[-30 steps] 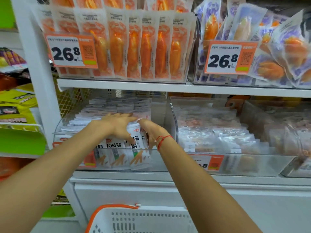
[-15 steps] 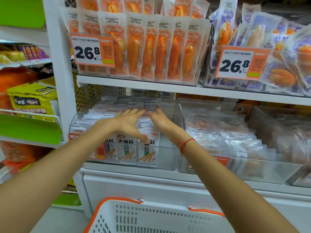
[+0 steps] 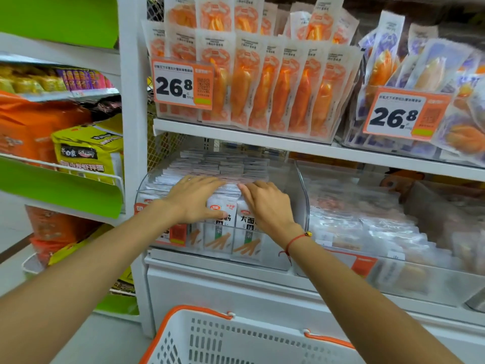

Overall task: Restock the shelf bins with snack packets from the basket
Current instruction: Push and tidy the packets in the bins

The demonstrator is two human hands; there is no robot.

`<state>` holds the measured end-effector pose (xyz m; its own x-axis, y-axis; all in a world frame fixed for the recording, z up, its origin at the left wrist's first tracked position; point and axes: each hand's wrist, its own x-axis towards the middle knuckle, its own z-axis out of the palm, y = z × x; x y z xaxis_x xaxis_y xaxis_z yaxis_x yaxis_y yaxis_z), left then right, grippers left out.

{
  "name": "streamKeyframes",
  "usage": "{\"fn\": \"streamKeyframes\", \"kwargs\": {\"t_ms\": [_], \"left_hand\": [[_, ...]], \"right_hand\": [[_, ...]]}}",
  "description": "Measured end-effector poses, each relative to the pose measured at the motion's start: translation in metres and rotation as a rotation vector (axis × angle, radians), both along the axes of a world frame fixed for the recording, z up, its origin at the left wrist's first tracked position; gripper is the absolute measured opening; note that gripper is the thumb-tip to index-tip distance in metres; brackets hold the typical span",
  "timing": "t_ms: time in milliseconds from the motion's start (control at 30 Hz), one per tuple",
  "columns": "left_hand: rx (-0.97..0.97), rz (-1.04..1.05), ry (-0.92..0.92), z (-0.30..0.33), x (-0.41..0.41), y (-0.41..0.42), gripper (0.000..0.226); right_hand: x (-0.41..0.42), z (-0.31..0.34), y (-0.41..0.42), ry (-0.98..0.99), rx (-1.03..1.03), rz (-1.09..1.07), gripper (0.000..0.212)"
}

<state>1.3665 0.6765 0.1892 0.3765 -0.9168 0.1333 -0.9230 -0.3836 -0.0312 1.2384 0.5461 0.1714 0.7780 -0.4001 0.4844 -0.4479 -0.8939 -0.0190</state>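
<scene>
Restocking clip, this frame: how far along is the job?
Done: the clear bin on the lower shelf looks nearly full of white snack packets in rows. In hand: the left hand and right hand rest flat on the front rows, apparently pressing them back, holding none. Left: unclear; only the rim of the basket shows, its contents are hidden.

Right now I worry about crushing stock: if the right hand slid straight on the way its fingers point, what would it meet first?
Probably more white packets: the right hand lies flat on their tops, pointing toward the clear bin's back. Depth there is unclear.
</scene>
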Motion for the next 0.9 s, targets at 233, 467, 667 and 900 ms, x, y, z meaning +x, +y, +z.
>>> {"fn": "streamKeyframes", "kwargs": {"t_ms": [233, 467, 667, 900], "left_hand": [[-0.016, -0.056, 0.087, 0.014, 0.032, 0.053, 0.122], [0.193, 0.097, 0.114, -0.003, 0.046, 0.063, 0.091], [0.149, 0.206, 0.162, -0.001, 0.048, 0.041, 0.056], [0.223, 0.200, 0.398, 0.025, 0.052, 0.035, 0.063]], "right_hand": [[-0.028, -0.001, 0.007, -0.014, -0.090, 0.167, 0.081], [-0.002, -0.006, 0.020, 0.349, -0.108, 0.142, 0.055], [0.019, 0.002, 0.018, 0.400, 0.044, 0.065, 0.051], [0.011, 0.024, 0.015, 0.336, 0.146, 0.156, 0.052]]}}
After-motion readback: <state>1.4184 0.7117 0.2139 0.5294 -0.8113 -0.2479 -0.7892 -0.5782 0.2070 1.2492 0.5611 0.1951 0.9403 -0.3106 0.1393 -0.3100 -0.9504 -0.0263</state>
